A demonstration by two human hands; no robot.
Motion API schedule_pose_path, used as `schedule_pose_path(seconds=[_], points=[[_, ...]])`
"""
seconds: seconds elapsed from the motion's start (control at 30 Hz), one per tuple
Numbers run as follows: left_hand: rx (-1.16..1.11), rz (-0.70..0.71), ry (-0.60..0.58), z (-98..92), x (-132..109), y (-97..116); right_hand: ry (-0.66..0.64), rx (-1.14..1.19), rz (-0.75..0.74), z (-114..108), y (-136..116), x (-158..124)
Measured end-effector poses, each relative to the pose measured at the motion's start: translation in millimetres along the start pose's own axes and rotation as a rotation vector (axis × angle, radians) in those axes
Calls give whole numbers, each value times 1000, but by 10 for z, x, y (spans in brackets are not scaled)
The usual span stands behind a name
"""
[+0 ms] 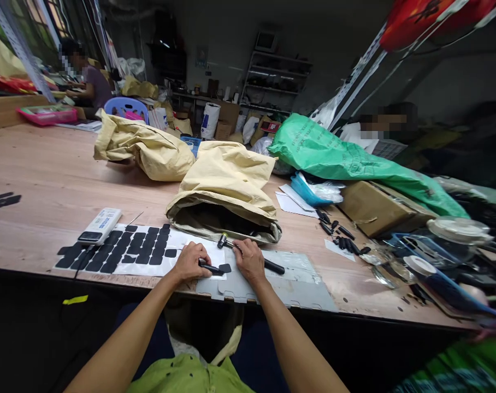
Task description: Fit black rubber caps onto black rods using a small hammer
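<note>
My left hand (190, 261) is closed on a small black rod-like part (213, 268) with a flat black pad at its tip, resting on a white sheet (178, 240). My right hand (250, 261) grips a small hammer (222, 240) by its black handle, head pointing left just above the part. Both rest over a grey metal plate (297, 284) at the table's front edge. Rows of black rubber pads (129, 248) lie on the white sheet to the left. An open tan sack (225, 196) sits just behind my hands.
A white remote-like device (100, 225) lies left of the pads. A second tan sack (143, 144), green bag (354, 161), cardboard box (375, 207), loose black parts (340, 234) and plastic containers (436, 256) crowd the right. Two other people sit at the far left and right.
</note>
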State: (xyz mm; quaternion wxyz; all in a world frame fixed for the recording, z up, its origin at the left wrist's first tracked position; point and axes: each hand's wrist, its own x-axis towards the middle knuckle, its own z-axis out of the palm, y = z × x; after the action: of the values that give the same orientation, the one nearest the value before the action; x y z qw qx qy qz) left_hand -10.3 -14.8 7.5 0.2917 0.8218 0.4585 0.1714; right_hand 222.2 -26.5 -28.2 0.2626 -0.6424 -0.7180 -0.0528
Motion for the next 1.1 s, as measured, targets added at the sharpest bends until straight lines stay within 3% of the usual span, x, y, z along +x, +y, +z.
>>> schedule_pose_path(seconds=[0.33,0.47,0.57,0.7,0.83,0.97,1.1], points=[[98,125,3,405,-862,173,-8,-16,11,5,-14,1],[146,194,16,473,-966,178,-4,-18,17,-2,-23,1],[110,197,90,465,-917,208,-2,-26,23,1,-33,1],[3,150,333,344,-506,247,-3,-38,33,1,-48,-1],[-40,-70,470,166,297,271,-8,-31,37,-1,-48,-2],[2,-369,327,66,1046,344,-15,-15,32,4,-29,0],[32,-566,186,69,1446,387,-16,-12,36,9,-17,0]])
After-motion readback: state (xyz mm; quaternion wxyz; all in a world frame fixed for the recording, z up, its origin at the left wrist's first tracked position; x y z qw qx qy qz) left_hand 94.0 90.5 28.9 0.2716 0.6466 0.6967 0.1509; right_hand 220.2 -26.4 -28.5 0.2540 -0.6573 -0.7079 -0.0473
